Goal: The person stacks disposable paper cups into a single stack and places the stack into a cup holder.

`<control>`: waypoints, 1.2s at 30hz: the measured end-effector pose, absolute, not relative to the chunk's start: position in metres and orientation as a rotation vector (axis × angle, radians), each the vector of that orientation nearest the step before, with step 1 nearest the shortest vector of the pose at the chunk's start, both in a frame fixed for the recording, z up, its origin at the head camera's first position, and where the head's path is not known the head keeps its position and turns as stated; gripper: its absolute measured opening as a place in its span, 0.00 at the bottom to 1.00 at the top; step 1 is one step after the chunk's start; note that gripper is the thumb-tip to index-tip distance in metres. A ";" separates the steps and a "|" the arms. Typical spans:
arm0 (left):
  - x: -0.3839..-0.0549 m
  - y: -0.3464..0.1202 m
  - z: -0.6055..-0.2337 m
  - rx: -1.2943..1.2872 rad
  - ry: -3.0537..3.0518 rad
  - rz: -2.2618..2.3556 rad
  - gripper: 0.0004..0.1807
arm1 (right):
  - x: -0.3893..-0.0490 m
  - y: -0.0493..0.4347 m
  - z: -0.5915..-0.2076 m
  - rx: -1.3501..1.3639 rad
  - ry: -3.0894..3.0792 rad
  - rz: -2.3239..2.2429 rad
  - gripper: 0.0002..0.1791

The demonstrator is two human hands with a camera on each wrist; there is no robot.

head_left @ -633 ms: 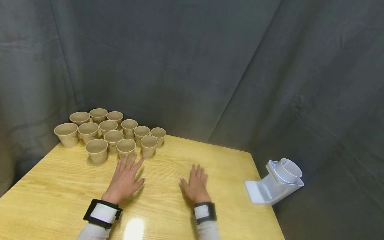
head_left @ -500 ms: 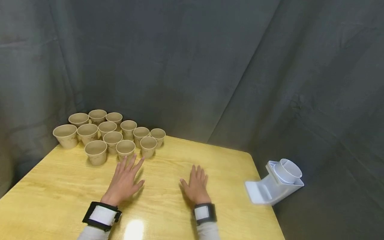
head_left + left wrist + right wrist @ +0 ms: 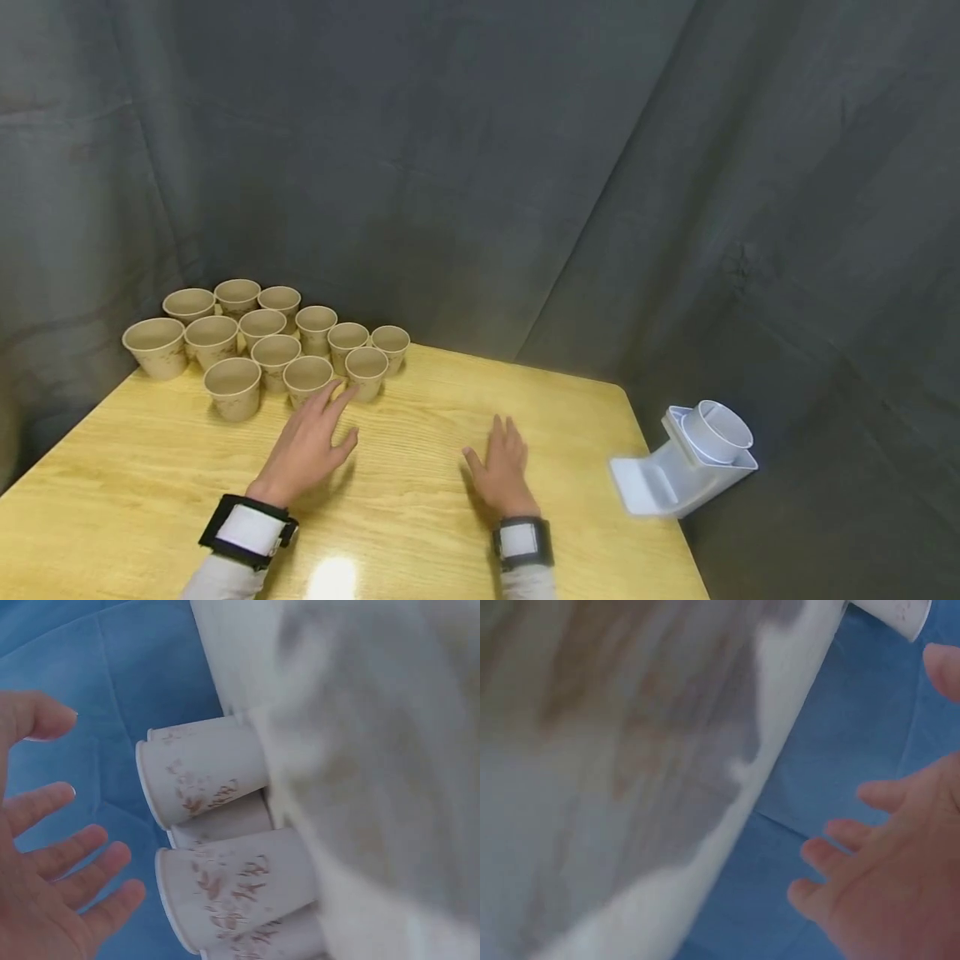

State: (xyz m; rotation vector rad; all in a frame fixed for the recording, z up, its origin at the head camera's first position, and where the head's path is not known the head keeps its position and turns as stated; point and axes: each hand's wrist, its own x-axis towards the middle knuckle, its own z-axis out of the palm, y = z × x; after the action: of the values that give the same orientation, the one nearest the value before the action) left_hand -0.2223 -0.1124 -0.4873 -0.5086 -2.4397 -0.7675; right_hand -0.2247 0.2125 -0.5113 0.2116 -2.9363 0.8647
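Observation:
Several beige paper cups (image 3: pixel 232 392) with a brown printed pattern stand upright in a cluster at the table's back left, mouths up. My left hand (image 3: pixel 306 442) hovers by the front cups, its fingertips overlapping a front cup (image 3: pixel 307 377) in the head view. In the left wrist view the left hand (image 3: pixel 52 877) has its fingers spread and holds nothing, apart from the printed cups (image 3: pixel 240 889). My right hand (image 3: pixel 502 473) is over the middle right of the table, fingers extended, holding nothing. A cup corner (image 3: pixel 896 613) shows at the top of the right wrist view.
A white plastic holder (image 3: pixel 663 475) with a round ring (image 3: pixel 717 431) on top stands at the table's right edge. Dark cloth (image 3: pixel 450 167) hangs behind and on both sides. The wooden table (image 3: pixel 420 500) carries a bright light reflection near the front.
The left hand has turned a little, its fingers now bending toward the front right cup. My right hand has shifted slightly right. The view has drifted so the cups sit lower and further left.

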 end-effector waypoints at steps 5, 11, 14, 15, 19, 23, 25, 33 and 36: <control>-0.239 -0.111 -0.476 -0.535 -2.435 -0.733 0.33 | -0.227 0.226 -0.515 0.092 -2.741 1.104 0.44; -0.253 -0.107 -0.467 -0.566 -2.469 -0.703 0.33 | -0.227 0.253 -0.513 -0.271 -2.389 1.192 0.45; -0.260 -0.104 -0.464 -0.583 -2.487 -0.726 0.34 | -0.228 0.278 -0.509 -0.464 -2.271 1.149 0.45; -0.263 -0.104 -0.462 -0.584 -2.488 -0.745 0.33 | -0.228 0.287 -0.508 -0.508 -2.239 1.139 0.44; -0.278 -0.107 -0.457 -0.578 -2.480 -0.830 0.35 | -0.224 0.325 -0.504 -0.628 -2.119 1.141 0.43; -0.294 -0.114 -0.453 -0.590 -2.470 -0.859 0.36 | -0.212 0.362 -0.503 -0.726 -1.987 1.131 0.45; -0.302 -0.116 -0.453 -0.602 -2.486 -0.839 0.36 | -0.206 0.379 -0.502 -0.764 -1.934 1.120 0.46; -0.319 -0.114 -0.457 -0.629 -2.650 -0.732 0.37 | -0.197 0.425 -0.494 -0.860 -1.841 1.069 0.47; -0.321 -0.112 -0.461 -0.649 -2.676 -0.690 0.36 | -0.195 0.434 -0.492 -0.894 -1.823 1.043 0.47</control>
State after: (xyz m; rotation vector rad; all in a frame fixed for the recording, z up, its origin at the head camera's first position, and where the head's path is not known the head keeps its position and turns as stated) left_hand -0.3213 -0.1118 -0.4606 -0.6495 -2.6758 -0.6896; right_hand -0.1948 0.4335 -0.4922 -0.8937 -1.8228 1.0432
